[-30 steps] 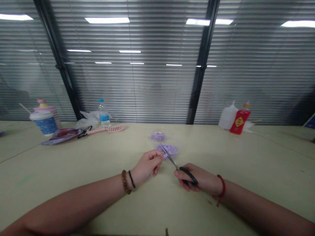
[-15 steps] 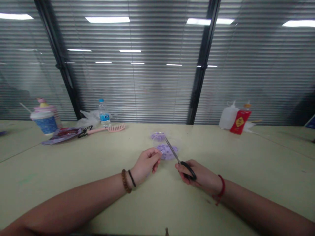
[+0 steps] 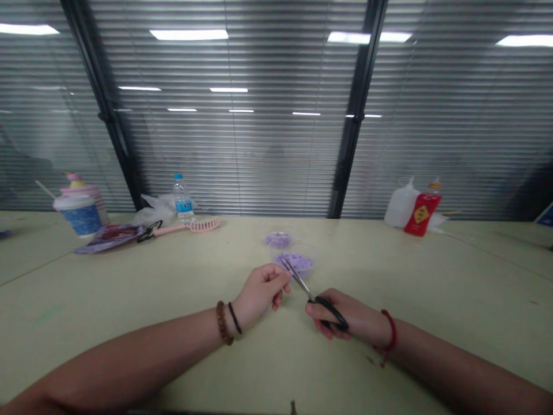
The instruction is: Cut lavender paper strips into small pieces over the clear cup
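Observation:
My right hand is closed on the black handles of a pair of scissors, whose blades point up and to the left. The blades are slightly apart, close to the fingertips of my left hand. That hand is pinched; whatever lies between its fingertips is too small to make out. Just beyond both hands is a clear container of purple pieces, partly behind the blades. Behind it sits a smaller clear container of purple pieces.
On the pale table at the left stand a blue cup, a water bottle, a pink hairbrush and a purple package. A white squeeze bottle and a red pouch stand at the back right.
My left hand has moved slightly right. My right hand has come a little nearer to me, and the scissor blades have swung left and down, towards my left fingertips.

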Motion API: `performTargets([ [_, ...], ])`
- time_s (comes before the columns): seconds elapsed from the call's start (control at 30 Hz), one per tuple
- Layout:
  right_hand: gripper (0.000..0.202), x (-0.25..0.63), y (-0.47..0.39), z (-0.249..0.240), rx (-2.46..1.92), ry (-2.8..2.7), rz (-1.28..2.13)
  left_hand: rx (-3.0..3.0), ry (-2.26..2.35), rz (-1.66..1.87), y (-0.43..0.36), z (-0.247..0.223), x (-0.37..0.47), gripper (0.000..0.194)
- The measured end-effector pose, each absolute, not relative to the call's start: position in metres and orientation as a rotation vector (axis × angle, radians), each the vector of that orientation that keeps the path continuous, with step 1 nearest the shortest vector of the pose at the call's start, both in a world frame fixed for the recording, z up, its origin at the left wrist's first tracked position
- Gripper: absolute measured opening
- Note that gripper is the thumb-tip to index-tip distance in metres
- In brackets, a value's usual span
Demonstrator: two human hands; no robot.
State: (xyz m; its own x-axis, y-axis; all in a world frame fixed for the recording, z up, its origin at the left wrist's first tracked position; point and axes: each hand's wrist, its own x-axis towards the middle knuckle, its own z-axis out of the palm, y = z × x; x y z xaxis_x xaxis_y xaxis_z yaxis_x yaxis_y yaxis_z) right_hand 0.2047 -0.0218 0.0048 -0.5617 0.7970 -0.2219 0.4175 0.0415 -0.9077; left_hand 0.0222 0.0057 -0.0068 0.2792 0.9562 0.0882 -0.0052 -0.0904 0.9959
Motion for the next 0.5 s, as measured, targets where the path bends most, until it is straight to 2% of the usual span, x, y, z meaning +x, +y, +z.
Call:
performTargets([
  [0.5, 0.052, 0.2049, -0.0222, 0.0040, -1.243, -1.917, 1.520, 1.390, 0.949, 1.054, 0.0036, -0.0050, 0.0254, 0.025],
])
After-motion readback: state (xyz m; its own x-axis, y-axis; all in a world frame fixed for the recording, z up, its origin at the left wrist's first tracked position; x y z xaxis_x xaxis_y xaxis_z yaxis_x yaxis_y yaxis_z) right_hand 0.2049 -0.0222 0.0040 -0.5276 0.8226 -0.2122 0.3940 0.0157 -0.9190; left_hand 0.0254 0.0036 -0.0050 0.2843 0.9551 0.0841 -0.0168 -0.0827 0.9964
